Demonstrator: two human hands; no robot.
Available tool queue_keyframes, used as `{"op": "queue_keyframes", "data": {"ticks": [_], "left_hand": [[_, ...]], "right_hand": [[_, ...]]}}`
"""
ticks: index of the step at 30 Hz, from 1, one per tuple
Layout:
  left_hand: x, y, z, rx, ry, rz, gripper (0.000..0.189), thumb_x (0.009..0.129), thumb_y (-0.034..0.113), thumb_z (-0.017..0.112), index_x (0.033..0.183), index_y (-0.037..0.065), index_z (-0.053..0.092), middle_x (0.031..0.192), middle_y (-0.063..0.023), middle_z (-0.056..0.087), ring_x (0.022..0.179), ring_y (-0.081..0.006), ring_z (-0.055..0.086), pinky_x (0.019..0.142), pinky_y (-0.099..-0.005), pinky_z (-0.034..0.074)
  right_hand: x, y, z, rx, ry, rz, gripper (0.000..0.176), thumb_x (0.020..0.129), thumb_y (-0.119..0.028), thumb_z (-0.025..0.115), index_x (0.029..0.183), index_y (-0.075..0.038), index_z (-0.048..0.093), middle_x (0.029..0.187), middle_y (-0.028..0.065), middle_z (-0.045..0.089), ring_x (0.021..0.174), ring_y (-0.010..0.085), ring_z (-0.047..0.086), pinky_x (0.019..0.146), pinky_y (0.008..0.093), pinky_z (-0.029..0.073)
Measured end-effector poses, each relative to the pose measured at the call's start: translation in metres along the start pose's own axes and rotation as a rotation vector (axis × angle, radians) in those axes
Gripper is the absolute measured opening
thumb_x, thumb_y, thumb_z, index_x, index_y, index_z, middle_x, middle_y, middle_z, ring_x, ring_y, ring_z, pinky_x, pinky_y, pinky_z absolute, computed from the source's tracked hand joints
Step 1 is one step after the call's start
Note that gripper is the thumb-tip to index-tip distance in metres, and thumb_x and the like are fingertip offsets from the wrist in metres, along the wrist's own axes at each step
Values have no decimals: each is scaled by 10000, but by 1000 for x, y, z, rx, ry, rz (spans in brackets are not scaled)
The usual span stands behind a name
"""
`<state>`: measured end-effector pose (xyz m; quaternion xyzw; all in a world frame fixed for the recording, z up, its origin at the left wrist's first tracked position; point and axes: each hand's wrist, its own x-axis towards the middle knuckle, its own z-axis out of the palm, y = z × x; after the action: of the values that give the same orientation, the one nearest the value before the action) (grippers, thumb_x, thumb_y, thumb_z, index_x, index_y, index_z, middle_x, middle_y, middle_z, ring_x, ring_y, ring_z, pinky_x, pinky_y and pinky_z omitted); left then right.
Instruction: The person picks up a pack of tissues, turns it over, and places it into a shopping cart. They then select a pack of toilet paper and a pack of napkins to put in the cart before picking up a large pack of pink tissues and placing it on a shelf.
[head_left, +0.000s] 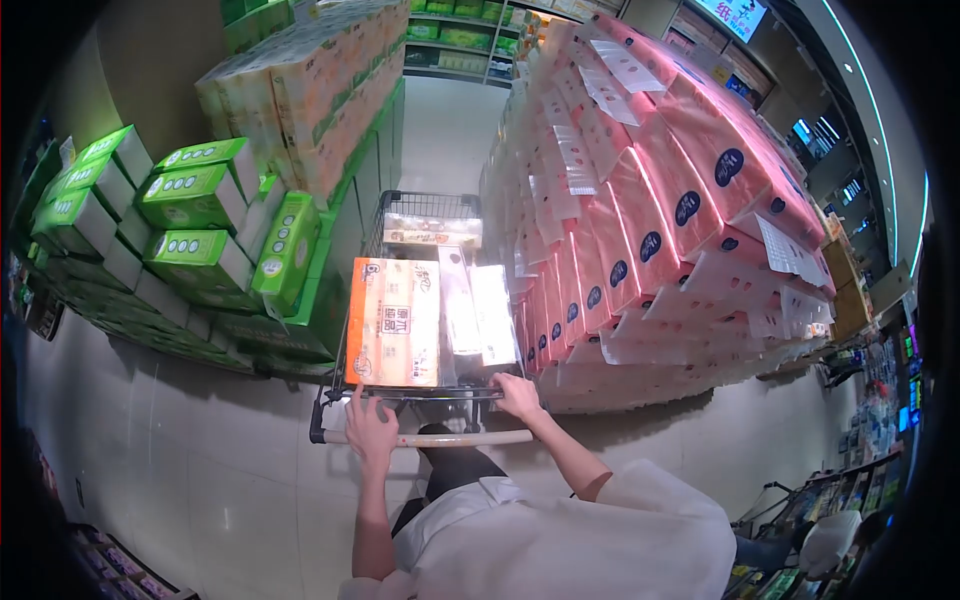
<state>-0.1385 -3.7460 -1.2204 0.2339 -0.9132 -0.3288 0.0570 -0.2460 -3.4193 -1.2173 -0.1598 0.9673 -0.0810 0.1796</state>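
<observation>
Cart (420, 205), both hands on.
Right hand (518, 392) clasps its rim; left hand (370, 425)'s grip I can't tell. Narrow aisle (440, 130) wants straight steering.

Both arms out fwd; bare left hand (370, 425) palm down, fingers extended; bare right hand (518, 396) fingers curled, forearm angled in.

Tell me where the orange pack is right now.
In the head view, the orange pack lies in the left half of the shopping cart, just ahead of the left hand, with clear-wrapped packs to its right.
</observation>
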Motion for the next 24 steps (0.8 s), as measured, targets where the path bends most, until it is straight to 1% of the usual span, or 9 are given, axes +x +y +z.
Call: {"op": "queue_keyframes", "data": {"ticks": [2,6,7,11,14,17,20,24], "left_hand": [[23,1,6,1,3,16,197,783,186,656,956,109,708,1410,-28,513,1167,-264,544,875,-426,511],[61,1,15,-3,7,82,176,790,179,663,949,115,703,1412,-36,511,1201,-276,530,885,-429,512],[65,1,13,10,-13,94,162,798,183,666,941,117,702,1420,-35,508,1192,-273,541,878,-430,518],[102,8,22,21,-61,69,148,811,186,662,931,111,705,1422,-37,509,1144,-265,573,863,-431,529],[126,12,25,27,-121,53,157,817,194,659,940,110,708,1422,-37,509,1151,-264,575,874,-430,527],[154,10,37,39,-126,74,149,820,201,667,944,133,718,1440,-15,501,1169,-244,588,898,-420,527],[177,17,39,29,-148,70,170,824,210,655,942,102,714,1436,-36,499,1169,-258,585,893,-426,525],[208,19,51,41,-148,82,165,822,207,657,933,100,716,1426,-38,511,1153,-254,597,883,-420,530]], "right_hand": [[20,-1,-6,1,8,8,313,739,-168,714,1037,-165,618,1003,53,699,952,294,687,769,448,550],[58,4,-7,34,-5,35,372,691,-138,730,1046,-163,620,1008,48,699,957,285,691,779,436,554],[57,1,-9,39,-12,43,378,680,-126,726,1042,-163,625,1001,49,698,958,281,692,780,431,556],[90,5,-12,87,38,63,299,702,-103,695,990,-166,648,970,38,701,938,267,693,766,419,557],[108,4,-17,95,36,89,299,709,-93,687,998,-166,653,964,42,701,935,270,693,770,422,557],[132,8,-20,141,61,89,296,719,-80,675,1002,-163,664,975,49,706,937,275,692,777,422,557],[153,11,-20,157,70,98,286,726,-82,678,1001,-160,673,977,46,717,943,276,693,778,426,555],[181,13,-27,165,82,115,262,740,-86,679,993,-157,681,975,49,721,951,274,694,775,426,551]]}}
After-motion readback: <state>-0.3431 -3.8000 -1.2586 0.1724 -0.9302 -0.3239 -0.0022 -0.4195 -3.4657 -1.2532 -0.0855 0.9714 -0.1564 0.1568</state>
